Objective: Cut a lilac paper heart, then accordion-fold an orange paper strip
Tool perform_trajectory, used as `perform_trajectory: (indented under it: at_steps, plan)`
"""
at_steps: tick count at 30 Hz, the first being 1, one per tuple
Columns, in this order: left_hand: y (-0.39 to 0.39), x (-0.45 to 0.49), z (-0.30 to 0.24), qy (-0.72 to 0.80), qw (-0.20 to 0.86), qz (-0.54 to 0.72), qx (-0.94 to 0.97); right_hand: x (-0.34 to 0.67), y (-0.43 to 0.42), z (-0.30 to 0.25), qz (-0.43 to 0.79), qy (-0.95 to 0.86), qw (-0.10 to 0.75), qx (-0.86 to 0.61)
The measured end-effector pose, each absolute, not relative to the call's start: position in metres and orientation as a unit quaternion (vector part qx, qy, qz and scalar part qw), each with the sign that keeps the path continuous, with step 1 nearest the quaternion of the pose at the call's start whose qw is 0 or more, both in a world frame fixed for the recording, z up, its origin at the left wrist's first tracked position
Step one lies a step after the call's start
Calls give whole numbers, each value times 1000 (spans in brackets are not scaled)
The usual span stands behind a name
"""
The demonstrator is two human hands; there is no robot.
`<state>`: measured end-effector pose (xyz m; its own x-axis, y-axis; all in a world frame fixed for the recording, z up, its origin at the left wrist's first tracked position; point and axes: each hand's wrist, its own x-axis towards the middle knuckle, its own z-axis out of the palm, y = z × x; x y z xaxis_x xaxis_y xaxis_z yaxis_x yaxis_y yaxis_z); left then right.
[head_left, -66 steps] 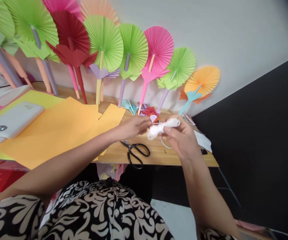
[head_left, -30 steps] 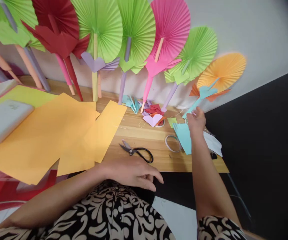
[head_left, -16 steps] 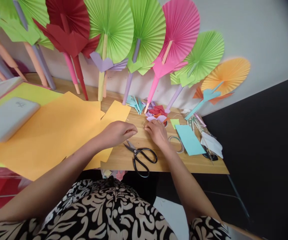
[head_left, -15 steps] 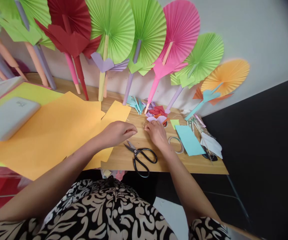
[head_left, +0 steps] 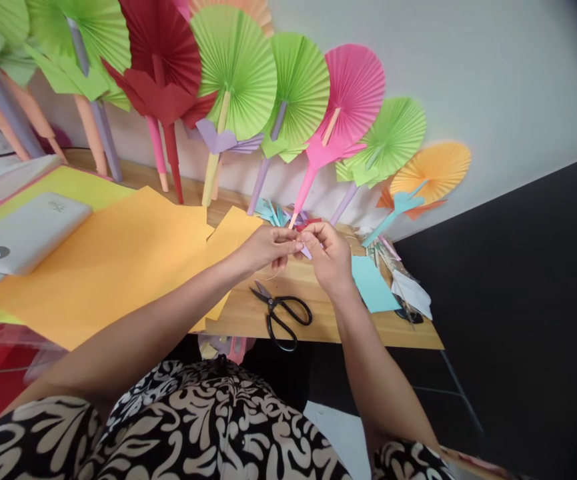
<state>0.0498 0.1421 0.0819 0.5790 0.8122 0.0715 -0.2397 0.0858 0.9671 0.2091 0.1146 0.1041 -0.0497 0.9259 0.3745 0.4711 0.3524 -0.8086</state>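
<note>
My left hand (head_left: pixel 271 248) and my right hand (head_left: pixel 329 257) meet above the wooden table, fingertips touching. Between thumb and fingers my right hand pinches a small piece of lilac folded paper (head_left: pixel 306 251), mostly covered by the fingers. The left thumb and forefinger are pressed together at the paper's left edge; what lies between them is hidden. A thin pale string (head_left: pixel 268 275) shows just below my left hand. Black-handled scissors (head_left: pixel 281 313) lie partly open on the table, nearer to me.
Orange paper sheets (head_left: pixel 113 260) and a white power bank (head_left: pixel 35 230) lie to the left. Pleated paper fans, such as a pink one (head_left: pixel 355 90), lean along the wall. A turquoise sheet (head_left: pixel 375 285) is at the right. Turquoise folded pieces (head_left: pixel 272 212) lie behind my hands.
My hands have come together from apart. The right hand has lifted the lilac folded paper from the pile, and the left has moved right to meet it. The view has shifted slightly.
</note>
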Motion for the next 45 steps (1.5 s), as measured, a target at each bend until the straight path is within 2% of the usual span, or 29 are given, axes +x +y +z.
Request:
perform_trajectory:
  at_steps: [7, 11, 13, 16, 22, 27, 31, 36, 45]
  plan:
    - [137, 33, 62, 328, 668, 438, 505, 211, 115, 80, 326, -585, 546, -503]
    - [137, 33, 64, 336, 660, 443, 505, 205, 112, 71, 401, -564, 522, -499]
    - [137, 35, 66, 335, 657, 436, 516, 197, 111, 69, 404, -561, 524, -498]
    - [138, 38, 65, 339, 637, 410, 558, 187, 113, 69, 368, -543, 577, -486]
    - [161, 15, 46, 453, 374, 281, 759, 205, 110, 96, 295, -541, 642, -455]
    - [175, 4, 23, 473, 297, 248, 791, 228, 100, 111, 278, -555, 649, -440]
    - [177, 12, 20, 460, 312, 254, 792, 225, 97, 97, 288, -570, 600, -482]
    - [172, 20, 39, 424, 394, 324, 748, 215, 100, 66, 381, -528, 547, -527]
    - [152, 32, 58, 332, 575, 411, 625, 198, 103, 63, 412, -516, 544, -518]
